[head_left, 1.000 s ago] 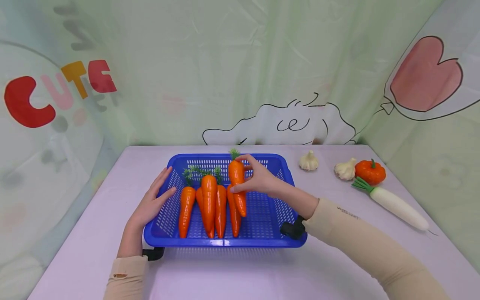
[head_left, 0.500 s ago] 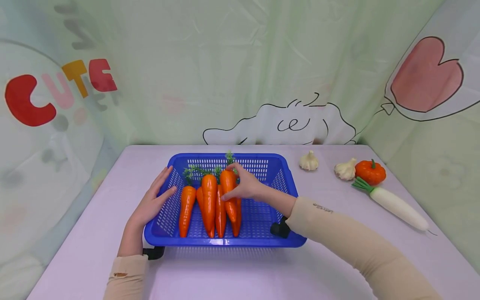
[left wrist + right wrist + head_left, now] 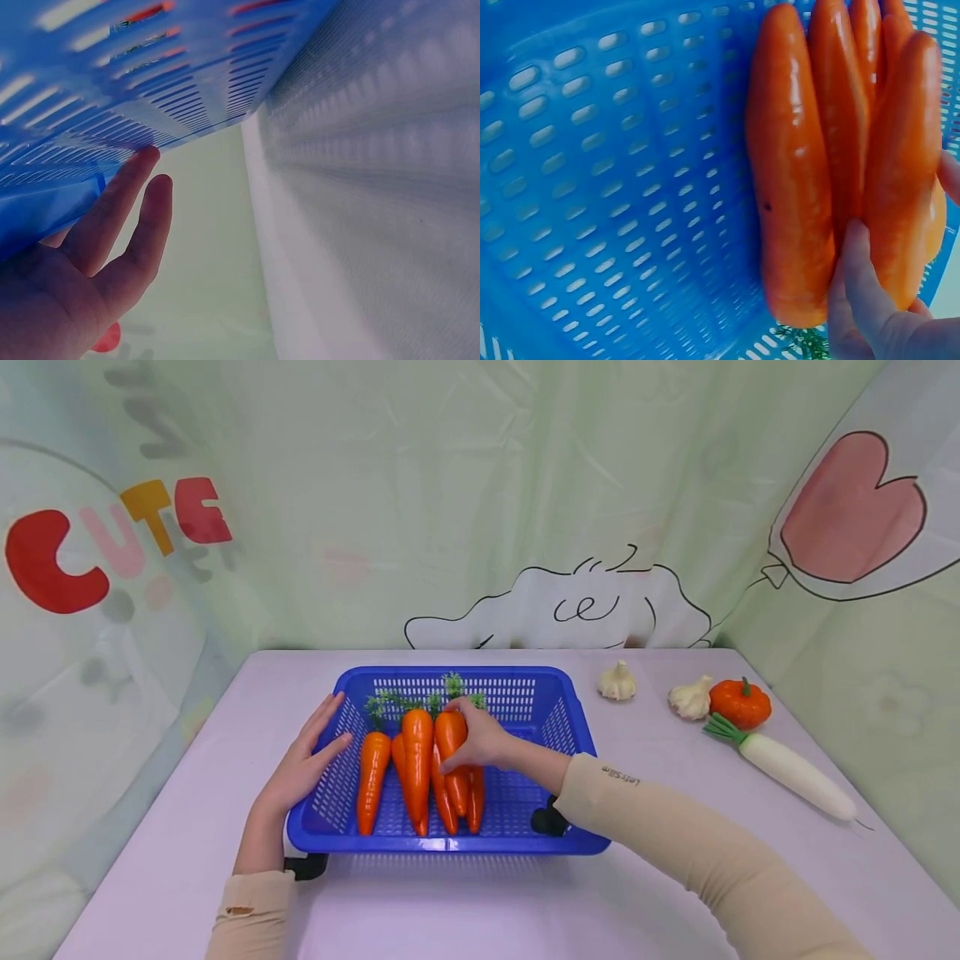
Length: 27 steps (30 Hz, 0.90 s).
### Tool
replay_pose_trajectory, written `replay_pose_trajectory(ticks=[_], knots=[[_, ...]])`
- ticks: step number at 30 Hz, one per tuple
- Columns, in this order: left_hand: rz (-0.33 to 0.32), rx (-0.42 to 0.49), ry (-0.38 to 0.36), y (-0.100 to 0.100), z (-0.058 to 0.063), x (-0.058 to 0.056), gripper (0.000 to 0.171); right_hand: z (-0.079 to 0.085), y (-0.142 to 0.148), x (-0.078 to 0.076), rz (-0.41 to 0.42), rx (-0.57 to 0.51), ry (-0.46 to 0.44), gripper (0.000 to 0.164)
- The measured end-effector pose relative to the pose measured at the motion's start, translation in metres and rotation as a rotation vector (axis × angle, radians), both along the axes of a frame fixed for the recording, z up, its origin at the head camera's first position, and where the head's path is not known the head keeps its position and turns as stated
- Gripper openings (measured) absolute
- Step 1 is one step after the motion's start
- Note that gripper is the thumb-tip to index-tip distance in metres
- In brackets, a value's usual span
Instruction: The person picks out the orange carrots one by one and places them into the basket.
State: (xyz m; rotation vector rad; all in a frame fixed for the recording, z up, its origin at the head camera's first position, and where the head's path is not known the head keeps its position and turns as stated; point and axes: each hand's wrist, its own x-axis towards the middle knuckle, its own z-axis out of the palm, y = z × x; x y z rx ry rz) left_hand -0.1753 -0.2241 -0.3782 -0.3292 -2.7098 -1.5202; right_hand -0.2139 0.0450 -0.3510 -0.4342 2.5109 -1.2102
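Note:
A blue plastic basket (image 3: 517, 846) holds several orange carrots (image 3: 417, 760) with leafy green tops, lying side by side. My right hand (image 3: 483, 737) is inside it and grips one carrot (image 3: 452, 743) between thumb and fingers. That carrot lies over its neighbours; in the right wrist view the held carrot (image 3: 907, 161) overlaps another, with fingers (image 3: 866, 289) on both sides of it. At the basket's left side, my left hand (image 3: 298, 770) rests with fingers extended. The left wrist view shows the fingertips of this left hand (image 3: 97, 270) at the slotted wall.
On the table (image 3: 652, 877), to the basket's right, are one garlic bulb (image 3: 617, 682), a second garlic bulb (image 3: 690, 700), a small orange pumpkin (image 3: 740, 703) and a white radish (image 3: 798, 777). A printed curtain (image 3: 360, 510) stands behind the table.
My right hand has moved left and down with its carrot, lowering it onto the other carrots. Carrots beneath it have shifted slightly. My left hand has stayed in place.

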Motion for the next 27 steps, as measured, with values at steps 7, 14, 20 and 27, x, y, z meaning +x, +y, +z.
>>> replay_pose_trajectory(ticks=[7, 14, 20, 27], knots=[[-0.015, 0.007, 0.001, 0.002, -0.001, -0.003, 0.062, 0.004, 0.002, 0.001, -0.041, -0.002, -0.069, 0.082], [-0.021, -0.053, 0.035, 0.000, 0.002, -0.006, 0.062, 0.009, 0.009, -0.001, -0.072, -0.055, -0.131, 0.080], [-0.076, -0.104, 0.011, -0.007, 0.006, -0.006, 0.063, 0.026, 0.018, -0.004, -0.101, -0.118, -0.199, 0.071], [-0.132, -0.228, -0.028, -0.015, 0.020, -0.006, 0.060, 0.065, 0.044, -0.006, -0.062, -0.178, -0.198, 0.063]])
